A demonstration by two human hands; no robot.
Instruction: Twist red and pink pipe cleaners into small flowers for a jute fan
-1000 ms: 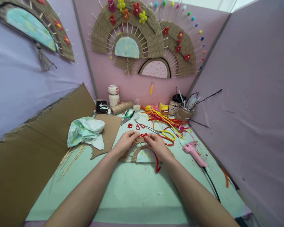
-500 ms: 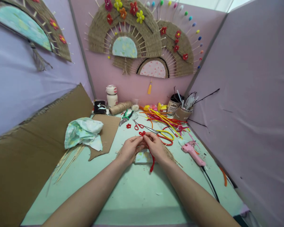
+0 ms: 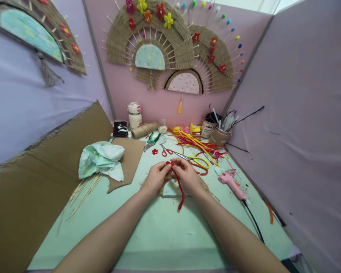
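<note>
Between my fingertips is a red pipe cleaner [image 3: 181,191], its upper end bent into small loops and its long tail hanging down toward me. My left hand [image 3: 158,175] pinches the looped end from the left. From the right, my right hand [image 3: 186,173] grips the same end with thumb and fingers. Beneath both hands lies a small woven fan [image 3: 170,189] with a pale floral half-round centre, partly covered by them. Beyond the hands are a small red flower [image 3: 155,151], red-handled scissors [image 3: 167,151] and larger scissors with yellow and orange handles [image 3: 200,163].
A pink glue gun [image 3: 232,184] with a black cord lies at right. Left are crumpled floral cloth [image 3: 100,159], cardboard [image 3: 132,151] and thin sticks [image 3: 83,193]. Behind are green-handled pruners [image 3: 152,141], a twine roll [image 3: 144,129], a bottle [image 3: 135,115] and coloured pipe cleaners [image 3: 193,142].
The loops at the pipe cleaner's top have been turned and are now more covered by my fingers. Its tail has swung slightly left and hangs in front of my right hand.
</note>
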